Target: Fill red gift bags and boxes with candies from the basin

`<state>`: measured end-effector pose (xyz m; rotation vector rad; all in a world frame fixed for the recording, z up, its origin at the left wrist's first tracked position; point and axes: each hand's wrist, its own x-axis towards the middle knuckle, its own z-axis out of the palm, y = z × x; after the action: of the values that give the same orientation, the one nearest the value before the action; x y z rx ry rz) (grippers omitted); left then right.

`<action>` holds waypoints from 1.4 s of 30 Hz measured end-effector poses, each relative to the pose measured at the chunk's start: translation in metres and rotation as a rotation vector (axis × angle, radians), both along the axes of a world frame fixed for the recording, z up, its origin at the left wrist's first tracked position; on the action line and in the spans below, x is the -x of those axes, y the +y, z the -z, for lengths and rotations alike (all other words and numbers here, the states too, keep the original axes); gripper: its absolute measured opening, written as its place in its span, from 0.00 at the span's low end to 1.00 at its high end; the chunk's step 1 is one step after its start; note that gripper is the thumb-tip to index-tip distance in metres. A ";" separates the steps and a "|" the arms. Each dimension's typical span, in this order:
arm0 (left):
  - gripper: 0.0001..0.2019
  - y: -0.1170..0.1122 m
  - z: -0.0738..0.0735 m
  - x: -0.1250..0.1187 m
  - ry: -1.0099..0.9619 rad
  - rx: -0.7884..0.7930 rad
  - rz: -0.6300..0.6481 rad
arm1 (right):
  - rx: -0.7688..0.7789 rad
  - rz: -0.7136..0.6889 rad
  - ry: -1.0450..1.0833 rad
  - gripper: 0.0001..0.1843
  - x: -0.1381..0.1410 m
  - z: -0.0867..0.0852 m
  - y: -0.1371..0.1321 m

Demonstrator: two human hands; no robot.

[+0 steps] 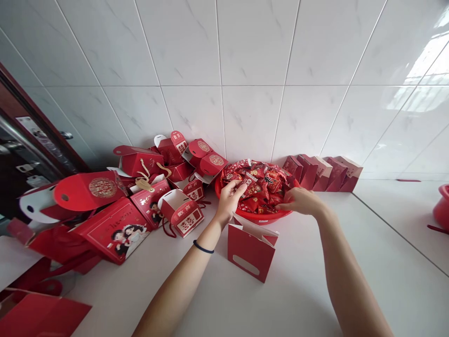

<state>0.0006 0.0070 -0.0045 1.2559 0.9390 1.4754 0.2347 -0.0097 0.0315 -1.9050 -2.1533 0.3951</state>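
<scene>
A red plastic basin (259, 219) holds a heap of red wrapped candies (271, 182). Over the basin's left side, my left hand (228, 202) pinches a red candy packet (250, 183) between thumb and fingers. My right hand (302, 201) reaches in at the right rim, its thumb and fingers apart and touching the candies; some fingertips are hidden. An upright red paper box (250, 252) stands just in front of the basin. Its top is open, and a pale oval shows on its front.
Several red gift boxes (105, 227) with handles and cords are piled at the left. Smaller red boxes (324, 175) stand in a row along the tiled wall (252, 117) at the right. Part of a red container (442, 208) shows at the far right edge.
</scene>
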 end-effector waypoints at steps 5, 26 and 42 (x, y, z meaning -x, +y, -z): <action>0.15 0.000 0.000 0.000 0.006 -0.006 -0.003 | -0.015 0.076 -0.029 0.22 0.022 0.008 0.004; 0.16 0.002 0.002 0.000 -0.022 -0.020 0.021 | 0.048 -0.139 0.169 0.10 0.035 0.014 0.006; 0.15 0.006 0.004 0.000 -0.201 0.018 0.022 | 0.009 0.185 1.335 0.14 0.009 0.004 0.015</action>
<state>0.0008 0.0130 -0.0090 1.0788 0.8005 1.5410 0.2256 0.0053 0.0273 -1.1539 -1.0507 1.1827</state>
